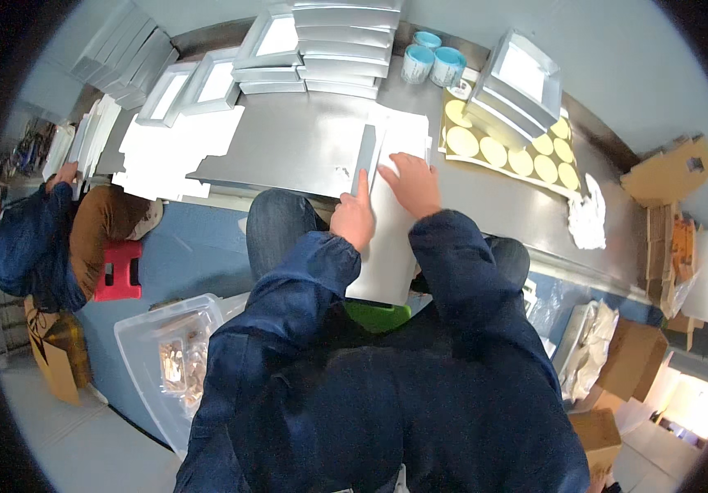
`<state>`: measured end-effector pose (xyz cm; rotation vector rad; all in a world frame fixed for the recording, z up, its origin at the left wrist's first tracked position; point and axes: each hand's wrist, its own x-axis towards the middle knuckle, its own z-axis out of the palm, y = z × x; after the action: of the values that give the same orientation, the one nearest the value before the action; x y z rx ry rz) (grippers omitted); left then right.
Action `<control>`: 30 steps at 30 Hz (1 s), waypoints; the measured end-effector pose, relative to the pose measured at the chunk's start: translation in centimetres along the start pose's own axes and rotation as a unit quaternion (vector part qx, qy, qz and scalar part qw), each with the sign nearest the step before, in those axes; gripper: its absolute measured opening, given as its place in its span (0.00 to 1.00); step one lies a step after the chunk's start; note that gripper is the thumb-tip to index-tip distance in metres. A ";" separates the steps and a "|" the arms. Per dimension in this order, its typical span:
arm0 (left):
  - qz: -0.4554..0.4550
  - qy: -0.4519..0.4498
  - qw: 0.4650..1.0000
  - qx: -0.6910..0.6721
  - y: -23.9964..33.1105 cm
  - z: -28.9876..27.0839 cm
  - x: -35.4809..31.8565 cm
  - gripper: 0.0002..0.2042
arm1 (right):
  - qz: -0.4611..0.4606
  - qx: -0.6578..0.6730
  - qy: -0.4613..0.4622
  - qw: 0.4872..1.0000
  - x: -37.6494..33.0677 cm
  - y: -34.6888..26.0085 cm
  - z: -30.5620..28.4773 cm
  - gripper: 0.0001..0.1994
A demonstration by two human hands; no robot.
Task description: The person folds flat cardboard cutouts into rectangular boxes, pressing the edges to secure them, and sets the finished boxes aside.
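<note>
Tabletop [288, 140], two hands [354, 219] [413, 186], card [386, 255], three tins [417, 66]

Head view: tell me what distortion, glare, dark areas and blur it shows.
In the head view, black corners frame the picture and the edges of the metal table bend; in the head view, the bright patch at lower right is washed out; in the head view, the dark jacket loses detail; in the head view, the left hand and right hand show no strong blur.

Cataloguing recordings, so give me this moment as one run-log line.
left hand: index finger at edge of card; right hand: on card; boxes: stacked on table; blue tins: upright
</note>
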<state>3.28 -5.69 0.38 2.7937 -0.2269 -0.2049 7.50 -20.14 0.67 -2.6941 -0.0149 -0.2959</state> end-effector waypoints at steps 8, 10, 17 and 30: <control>0.022 0.014 0.996 0.090 1.7 -0.2 -0.7 0.40 | 0.076 -0.056 -0.067 0.993 2.5 -1.2 1.4 0.20; 0.014 -0.060 0.998 0.021 2.5 -2.6 -0.8 0.42 | 0.033 -0.071 -0.072 0.994 2.6 -0.6 1.8 0.16; 0.042 -0.084 0.953 -0.289 -1.1 -0.2 0.2 0.47 | 0.033 -0.049 -0.127 0.990 2.8 -0.2 1.6 0.13; 0.055 -0.018 0.954 -0.296 -4.5 -1.1 2.9 0.34 | -0.227 0.235 -0.186 0.927 -6.1 9.3 -5.4 0.19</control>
<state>6.88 -1.70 -0.41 2.1778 -0.2757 -0.2502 1.00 -30.63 0.31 -2.1944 -0.7330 0.0878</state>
